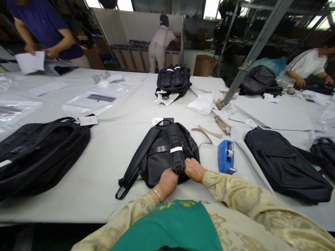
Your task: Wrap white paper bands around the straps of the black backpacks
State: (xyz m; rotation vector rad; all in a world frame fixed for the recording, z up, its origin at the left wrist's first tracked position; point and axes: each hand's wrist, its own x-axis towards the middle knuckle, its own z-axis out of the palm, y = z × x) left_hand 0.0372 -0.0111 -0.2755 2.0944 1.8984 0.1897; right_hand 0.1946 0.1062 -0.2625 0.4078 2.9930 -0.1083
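"Where's the black backpack (pixel 157 165)?"

"Near the middle of the table (pixel 104 150), straps up, top handle (pixel 163 121) at its far end. A blue tape dispenser (pixel 222 158) stands to its right."

"And the hands?"

"The left hand (pixel 168 182) and right hand (pixel 194 169) are both narrow, fingers curled in at either side of the banded strap (pixel 173 136), by its near end. Some fingertips are hidden, so I can't tell whether either has a firm grip."

"How would it handle?"

"Fairly light and soft, I'd judge; the body may sag, and its smooth surface could slip. Lift by the top handle; steady the padded, stiffer strap by its edges, beside the buckle (pixel 178 170)."
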